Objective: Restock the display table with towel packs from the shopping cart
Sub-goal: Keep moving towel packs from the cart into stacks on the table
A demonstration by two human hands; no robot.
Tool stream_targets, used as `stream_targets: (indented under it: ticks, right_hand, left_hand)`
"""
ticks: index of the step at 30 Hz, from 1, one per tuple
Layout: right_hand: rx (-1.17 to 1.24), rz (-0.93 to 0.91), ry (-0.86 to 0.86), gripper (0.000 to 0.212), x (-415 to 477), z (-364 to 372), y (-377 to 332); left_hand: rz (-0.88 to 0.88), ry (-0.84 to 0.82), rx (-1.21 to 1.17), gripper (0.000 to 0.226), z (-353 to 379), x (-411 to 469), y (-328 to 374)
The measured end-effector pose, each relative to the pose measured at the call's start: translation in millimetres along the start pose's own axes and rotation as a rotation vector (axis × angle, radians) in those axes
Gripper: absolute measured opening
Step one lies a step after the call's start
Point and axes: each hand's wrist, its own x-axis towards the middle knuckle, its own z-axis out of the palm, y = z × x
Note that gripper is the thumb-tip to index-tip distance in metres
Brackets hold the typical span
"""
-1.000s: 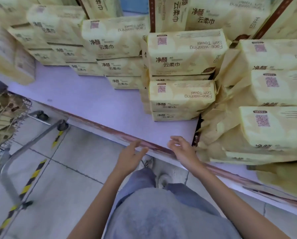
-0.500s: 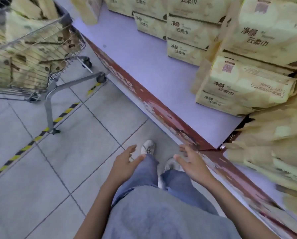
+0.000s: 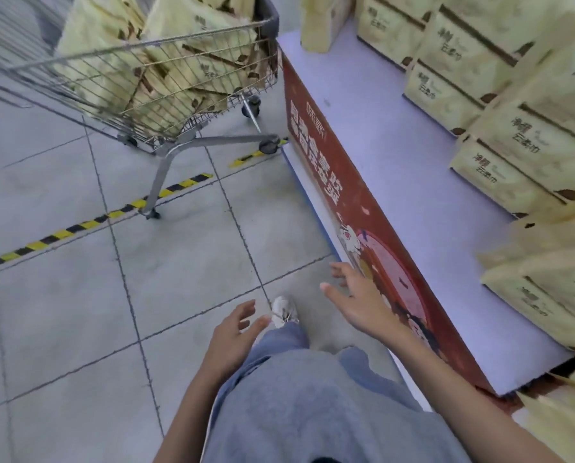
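Judge towel packs (image 3: 199,20), upper left in cart (image 3: 209,141), light, soft, slick; take at ends; left grip (image 3: 236,332), right grip (image 3: 356,302) apart, empty.

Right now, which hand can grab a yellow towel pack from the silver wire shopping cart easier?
Probably the left hand. Both hands are empty and open, but the silver wire shopping cart stands ahead on the left side, while the right hand hangs beside the display table's red front panel.

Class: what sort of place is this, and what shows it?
Probably a supermarket: a wire shopping cart full of towel packs, a display table stacked with matching packs, and a red promotional banner along its side.
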Motion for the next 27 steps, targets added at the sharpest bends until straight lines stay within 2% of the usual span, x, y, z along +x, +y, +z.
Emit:
stream_targets:
  ticks: [13, 21, 27]
  right_hand:
    - [0.001, -0.022, -0.057, 0.043, 124.8, 15.6, -90.4]
    - [-0.037, -0.016, -0.104, 0.049, 234.7, -5.8, -140.5]
    - [-0.073, -0.122, -0.152, 0.05, 334.9, -29.7, -218.4]
  left_hand:
    - [0.125, 0.035, -0.1, 0.049, -112.2, 130.2, 85.7]
    - [0.129, 0.088, -0.151, 0.051, -161.4, 217.9, 145.6]
    - [0.072, 0.189, -0.267, 0.046, -212.3, 266.3, 181.2]
